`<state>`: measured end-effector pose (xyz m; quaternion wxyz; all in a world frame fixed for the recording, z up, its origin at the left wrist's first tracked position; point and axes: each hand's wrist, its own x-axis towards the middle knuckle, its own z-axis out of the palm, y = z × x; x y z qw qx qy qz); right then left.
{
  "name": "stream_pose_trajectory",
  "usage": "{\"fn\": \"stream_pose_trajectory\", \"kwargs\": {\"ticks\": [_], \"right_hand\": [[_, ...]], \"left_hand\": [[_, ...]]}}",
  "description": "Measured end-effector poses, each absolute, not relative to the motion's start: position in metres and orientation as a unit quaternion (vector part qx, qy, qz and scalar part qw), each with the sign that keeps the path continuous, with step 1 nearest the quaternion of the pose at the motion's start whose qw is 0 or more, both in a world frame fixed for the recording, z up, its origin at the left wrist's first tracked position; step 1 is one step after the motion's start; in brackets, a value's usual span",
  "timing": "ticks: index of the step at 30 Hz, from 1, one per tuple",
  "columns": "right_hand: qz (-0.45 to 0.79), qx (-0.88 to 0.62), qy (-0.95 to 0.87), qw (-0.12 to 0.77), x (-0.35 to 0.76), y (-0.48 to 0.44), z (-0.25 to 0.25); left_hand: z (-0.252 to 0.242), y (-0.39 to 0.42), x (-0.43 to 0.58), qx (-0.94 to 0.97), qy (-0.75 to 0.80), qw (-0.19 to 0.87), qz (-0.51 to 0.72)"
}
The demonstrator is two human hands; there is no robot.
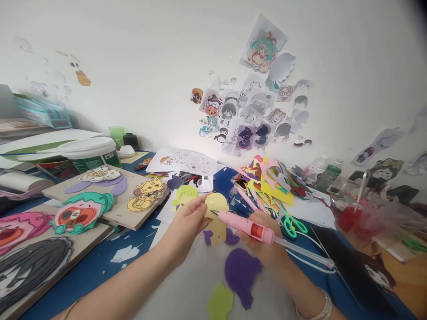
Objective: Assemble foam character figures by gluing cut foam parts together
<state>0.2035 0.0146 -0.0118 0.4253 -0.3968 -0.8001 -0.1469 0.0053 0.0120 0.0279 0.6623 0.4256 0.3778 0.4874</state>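
Pinched in my left hand (190, 222) is a pale yellow cut-out (217, 203) with a round top. My right hand (263, 240) grips a pink glue gun (247, 225), its dark nozzle tip at the cut-out's left part. A clear glue stick (307, 251) sticks out of the gun's rear. Just below the round top, a yellow body shape (218, 232) with purple pieces beside it is partly hidden. Nearer to me lie a dark purple shape (242, 271) and a yellow-green piece (220, 302) on a grey mat (187, 284).
Green scissors (292, 224) and coloured scraps (276, 182) lie to the right. Boards (133, 218) with finished-looking figures stand at left, near a white-lidded tub (88, 149). A white cable and a black panel (347, 262) are right of my right hand. Bottles (318, 169) stand farther back.
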Motion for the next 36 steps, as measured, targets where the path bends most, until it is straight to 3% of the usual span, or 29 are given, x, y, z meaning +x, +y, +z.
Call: {"fn": "stream_pose_trajectory", "kwargs": {"ticks": [15,36], "right_hand": [[-0.092,-0.348,-0.818,0.450,0.199,0.011,-0.005],[-0.158,-0.389,-0.803,0.423,0.208,0.018,-0.010]], "left_hand": [[0.030,0.014,0.002,0.398,0.397,0.646,0.517],[0.030,0.016,-0.001,0.398,0.413,0.636,0.516]]}}
